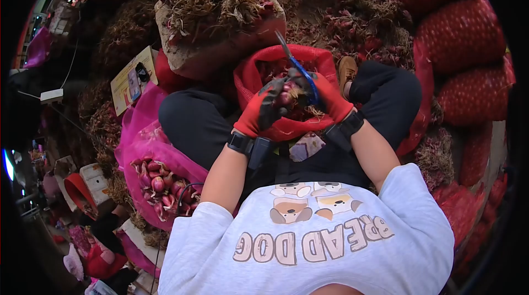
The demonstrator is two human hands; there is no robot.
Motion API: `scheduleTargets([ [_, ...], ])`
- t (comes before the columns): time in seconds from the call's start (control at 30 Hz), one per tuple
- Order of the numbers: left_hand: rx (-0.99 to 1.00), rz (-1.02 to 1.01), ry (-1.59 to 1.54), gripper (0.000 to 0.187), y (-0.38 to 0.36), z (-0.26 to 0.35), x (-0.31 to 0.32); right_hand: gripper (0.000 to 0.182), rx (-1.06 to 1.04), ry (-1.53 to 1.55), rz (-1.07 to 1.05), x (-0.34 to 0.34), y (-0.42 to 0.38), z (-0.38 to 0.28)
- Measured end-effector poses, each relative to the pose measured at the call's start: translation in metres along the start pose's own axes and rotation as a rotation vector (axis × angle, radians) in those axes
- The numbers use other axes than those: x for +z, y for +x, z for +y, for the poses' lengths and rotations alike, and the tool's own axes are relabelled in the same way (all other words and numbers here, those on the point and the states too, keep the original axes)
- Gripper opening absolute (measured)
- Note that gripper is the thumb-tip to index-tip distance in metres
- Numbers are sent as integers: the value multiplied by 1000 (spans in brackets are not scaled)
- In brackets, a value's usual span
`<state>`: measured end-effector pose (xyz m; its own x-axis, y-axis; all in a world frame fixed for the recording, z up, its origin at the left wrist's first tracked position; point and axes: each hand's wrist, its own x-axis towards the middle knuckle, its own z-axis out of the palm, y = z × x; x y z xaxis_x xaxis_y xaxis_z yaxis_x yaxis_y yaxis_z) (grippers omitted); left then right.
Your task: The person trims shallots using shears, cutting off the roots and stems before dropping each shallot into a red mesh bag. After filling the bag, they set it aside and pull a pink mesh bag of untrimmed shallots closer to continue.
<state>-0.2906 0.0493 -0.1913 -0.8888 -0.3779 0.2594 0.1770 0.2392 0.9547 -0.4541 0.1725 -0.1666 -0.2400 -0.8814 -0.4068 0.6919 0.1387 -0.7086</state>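
Observation:
My left hand [263, 108], in a red and black work glove, is closed around a small bunch of shallots [286, 97] with dry stalks. In my right hand [329, 96], gloved alike, is a pair of scissors [299, 68] with blue handles, its blades pointing up and away from me. Both hands are close together over an open red mesh sack [247, 74] between my legs. Loose shallots and dry trimmings lie inside the sack. My fingers partly hide the bunch and the scissor handles.
Ahead stands a white foam box [184, 52] topped with dried shallot bunches [242, 5]. A pink mesh bag [135, 154] of shallots sits at my left. Full red sacks [460, 36] are stacked at right. A phone [134, 84] rests on cardboard. Another person's red clothing [104, 262] shows lower left.

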Motion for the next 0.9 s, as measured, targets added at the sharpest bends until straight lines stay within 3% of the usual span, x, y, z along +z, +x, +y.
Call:
scheduleTargets([
  [0.03,-361,12,-380,33,-4,-6,-4,32,11,71,18,3,-2,0],
  [0.1,-742,83,-918,34,-9,-17,-6,31,-16,78,-23,-8,6,6],
  [0.17,-771,198,-1236,36,-10,-25,-7,30,-72,-41,-3,-12,9,12],
  [0.27,-540,-37,-1209,33,-2,-31,5,29,-223,-349,92,17,5,4],
  [0.33,-523,8,-1189,37,7,-7,14,29,-356,-480,108,13,12,12],
  [0.37,-513,31,-1177,38,10,5,15,29,-309,-428,81,12,12,12],
  [0.47,-785,189,-1000,35,7,18,14,29,-171,-322,21,19,9,4],
  [0.53,-747,161,-1178,38,5,15,8,30,-75,-308,15,28,4,-1],
  [0.63,-793,217,-1533,44,5,-4,-9,32,-350,-829,163,23,0,-7],
  [0.67,-820,251,-1668,47,7,-10,-15,36,-435,-1161,236,50,-22,-38],
  [0.77,-694,169,-1668,53,8,-11,-25,38,-502,-1490,238,43,-44,-43],
  [0.9,-774,390,-1404,46,10,-7,-23,45,-423,-1607,246,42,-71,-37],
])
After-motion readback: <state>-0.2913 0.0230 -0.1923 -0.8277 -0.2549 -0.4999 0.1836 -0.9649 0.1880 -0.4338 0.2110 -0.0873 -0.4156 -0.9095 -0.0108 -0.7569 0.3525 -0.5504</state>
